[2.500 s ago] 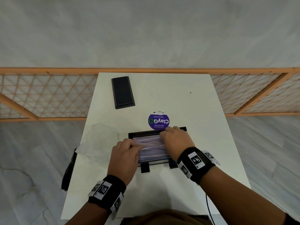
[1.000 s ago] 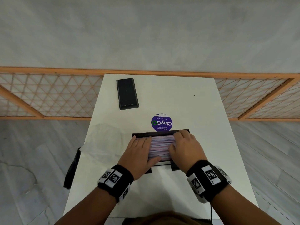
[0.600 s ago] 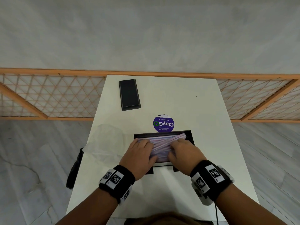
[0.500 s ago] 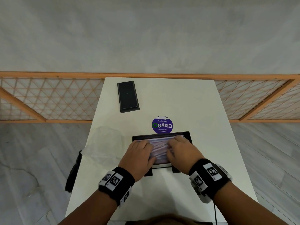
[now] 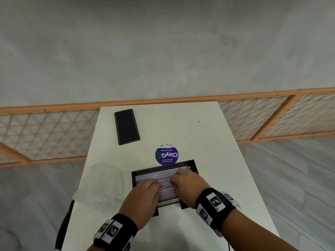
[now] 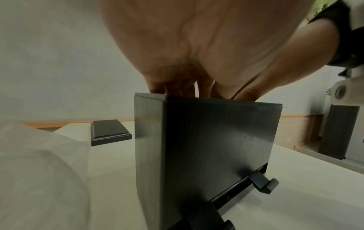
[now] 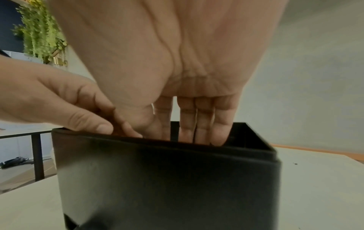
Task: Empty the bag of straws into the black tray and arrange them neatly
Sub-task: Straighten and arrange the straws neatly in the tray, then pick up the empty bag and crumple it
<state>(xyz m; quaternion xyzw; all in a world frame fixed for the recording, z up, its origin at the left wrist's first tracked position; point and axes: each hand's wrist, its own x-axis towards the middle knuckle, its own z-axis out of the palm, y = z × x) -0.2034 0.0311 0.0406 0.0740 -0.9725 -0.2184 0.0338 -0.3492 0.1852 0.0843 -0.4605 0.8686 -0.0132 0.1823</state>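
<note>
The black tray (image 5: 192, 163) stands on the white table (image 5: 208, 160) just in front of me, filled with pale pink and white straws (image 5: 154, 175) lying lengthwise. My left hand (image 5: 145, 194) rests flat on the near left part of the straws. My right hand (image 5: 186, 180) presses on their right half with straight fingers (image 7: 197, 124) reaching down inside the tray wall (image 7: 157, 179). In the left wrist view the fingers (image 6: 177, 88) dip behind the tray's side (image 6: 197, 147). The empty clear bag (image 5: 101, 180) lies crumpled to the tray's left.
A black lid (image 5: 126, 126) lies at the far left of the table, also in the left wrist view (image 6: 110, 132). A round purple sticker (image 5: 166, 155) sits just beyond the tray. An orange lattice rail (image 5: 45, 134) runs behind the table.
Both hands keep sliding over the straws. A few straws that lay askew now lie along the tray. The tray has turned slightly, its right end now farther away.
</note>
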